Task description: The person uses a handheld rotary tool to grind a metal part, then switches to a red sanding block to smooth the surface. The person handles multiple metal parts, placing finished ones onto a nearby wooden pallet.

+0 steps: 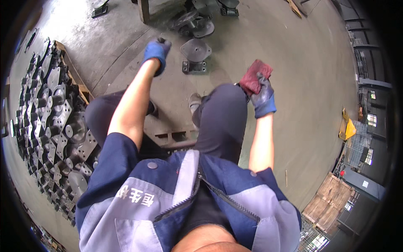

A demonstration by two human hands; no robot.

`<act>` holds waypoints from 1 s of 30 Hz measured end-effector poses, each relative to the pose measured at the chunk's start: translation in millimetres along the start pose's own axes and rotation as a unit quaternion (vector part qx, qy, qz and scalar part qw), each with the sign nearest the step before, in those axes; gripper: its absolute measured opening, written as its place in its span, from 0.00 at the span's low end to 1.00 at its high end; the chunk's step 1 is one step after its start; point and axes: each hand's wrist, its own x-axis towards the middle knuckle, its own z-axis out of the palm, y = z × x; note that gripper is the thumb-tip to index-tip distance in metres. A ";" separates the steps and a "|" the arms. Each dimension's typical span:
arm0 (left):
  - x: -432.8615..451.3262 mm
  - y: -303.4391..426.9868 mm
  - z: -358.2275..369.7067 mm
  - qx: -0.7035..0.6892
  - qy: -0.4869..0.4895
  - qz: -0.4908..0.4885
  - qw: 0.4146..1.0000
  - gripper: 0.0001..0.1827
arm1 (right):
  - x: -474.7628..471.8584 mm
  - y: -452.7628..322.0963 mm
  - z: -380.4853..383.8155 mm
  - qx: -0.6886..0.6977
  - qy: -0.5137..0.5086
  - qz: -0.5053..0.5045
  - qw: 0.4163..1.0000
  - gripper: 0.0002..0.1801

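My left hand [158, 52], in a blue work glove, is raised over the floor at upper left with its fingers curled; a small dark thing shows at its top, and whether it is gripped cannot be told. In my right hand [263, 94], gloved too, is a dark red abrasive pad or cloth [254, 75], held beside my right knee. Between the hands, farther ahead, a grey metal part with a round-edged plate [196, 50] and a drilled bracket [194, 67] rests on the concrete floor. Similar metal parts [201, 27] lie beyond it.
Many stacked metal brackets and plates [58, 126] fill the left side, beside a wooden pallet edge [74, 72]. A wooden post [143, 12] stands ahead. Wooden crates [327, 201], wire cages and a yellow pallet truck [349, 129] are far right. A slatted edge [176, 137] lies under me.
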 end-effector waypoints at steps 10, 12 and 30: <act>96.6 -56.7 143.6 0.003 -0.198 0.015 0.980 0.40 | 147.1 120.7 14.1 -0.318 0.098 0.010 0.943 0.25; 107.3 -67.4 161.6 0.040 -0.247 0.022 0.968 0.33 | 184.2 152.6 7.1 -0.402 0.062 -0.043 0.913 0.24; -39.6 -108.2 181.7 -0.423 -0.040 -0.237 0.874 0.17 | 211.3 241.8 68.6 -0.830 -0.066 -0.242 0.498 0.14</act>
